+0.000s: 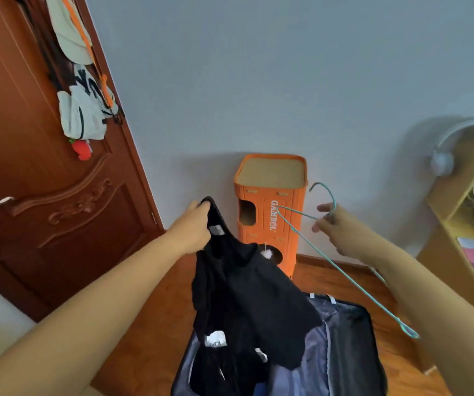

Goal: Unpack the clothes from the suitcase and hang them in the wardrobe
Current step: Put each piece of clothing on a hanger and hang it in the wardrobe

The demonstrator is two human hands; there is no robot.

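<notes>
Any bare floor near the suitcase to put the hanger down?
Bare wood floor lies left of the open suitcase, toward the door. Another strip runs right of it, before the yellow shelf. Crowded behind: the orange box stands by the wall. The black garment hangs over the suitcase.

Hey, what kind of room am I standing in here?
Probably a bedroom at home: a carved reddish-brown wooden door hung with bags, a dark open suitcase on wood flooring, and a light wooden shelf unit.
</notes>
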